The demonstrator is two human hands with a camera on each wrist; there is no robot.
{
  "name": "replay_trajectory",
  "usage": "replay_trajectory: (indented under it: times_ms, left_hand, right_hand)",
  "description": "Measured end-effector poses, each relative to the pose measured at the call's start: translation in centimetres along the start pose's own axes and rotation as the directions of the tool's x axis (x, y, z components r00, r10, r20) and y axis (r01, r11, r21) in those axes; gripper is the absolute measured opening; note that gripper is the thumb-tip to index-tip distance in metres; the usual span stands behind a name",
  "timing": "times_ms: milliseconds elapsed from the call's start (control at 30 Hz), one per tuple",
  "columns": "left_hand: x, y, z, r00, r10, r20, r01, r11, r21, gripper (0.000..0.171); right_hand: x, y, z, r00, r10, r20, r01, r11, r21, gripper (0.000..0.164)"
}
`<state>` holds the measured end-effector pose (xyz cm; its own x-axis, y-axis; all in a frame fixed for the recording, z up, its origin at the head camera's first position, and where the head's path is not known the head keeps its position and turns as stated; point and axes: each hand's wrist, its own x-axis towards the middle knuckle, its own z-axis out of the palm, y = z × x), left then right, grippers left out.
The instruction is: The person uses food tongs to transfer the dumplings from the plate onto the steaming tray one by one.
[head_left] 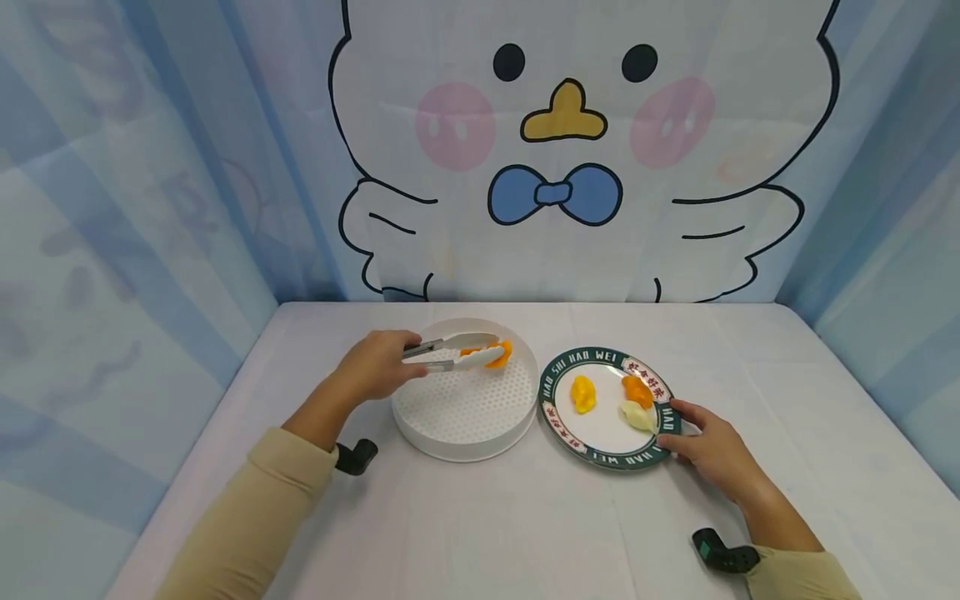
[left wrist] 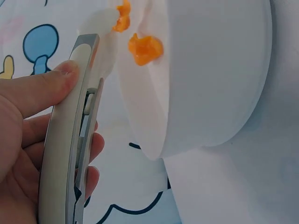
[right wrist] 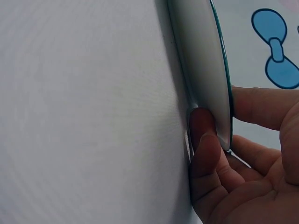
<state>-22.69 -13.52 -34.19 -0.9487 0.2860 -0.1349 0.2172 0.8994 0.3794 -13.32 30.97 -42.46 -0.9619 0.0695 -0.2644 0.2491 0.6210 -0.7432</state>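
Note:
My left hand (head_left: 377,364) grips a pair of tongs (left wrist: 70,126), their pale tips low over a round white basket (head_left: 450,417) with a dimpled floor. An orange dumpling-like piece (head_left: 507,353) shows at the tips; whether they pinch it I cannot tell. In the left wrist view, one orange piece (left wrist: 145,49) lies in the basket and another (left wrist: 123,17) is beside the tips. My right hand (head_left: 712,448) pinches the rim of a green-edged plate (head_left: 557,375), fingers beneath. On the plate sit a yellow piece (head_left: 582,393), an orange piece (head_left: 637,391) and a cream piece (head_left: 637,416).
Basket and plate stand side by side, almost touching, on a white-covered table (head_left: 480,533). A printed cloth (head_left: 558,258) hangs behind the table's far edge, with blue-white curtains (head_left: 127,250) at the sides. Each wrist carries a black device (head_left: 357,457).

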Motion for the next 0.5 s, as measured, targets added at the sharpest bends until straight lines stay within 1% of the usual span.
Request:
replay_trajectory:
  times_ms: [233,367,500]
  left_hand:
    - [0.12,0.43,0.58,1.000,-0.010,0.005,0.010,0.999,0.049,0.056]
    - [0.15,0.67,0.82,1.000,-0.003,-0.003,0.003,0.997,0.074,0.056]
    - [0.22,0.71,0.94,1.000,-0.003,-0.016,0.004,0.997,0.079,0.056]
  right_hand:
    - [-0.06,0.10,0.10,1.000,-0.011,-0.004,0.011,1.000,0.005,0.079]
    - [-0.09,0.11,0.10,1.000,-0.014,-0.004,0.014,1.000,0.008,0.079]
    - [-0.02,0.11,0.09,1.000,-0.016,-0.008,0.016,1.000,0.004,0.080]
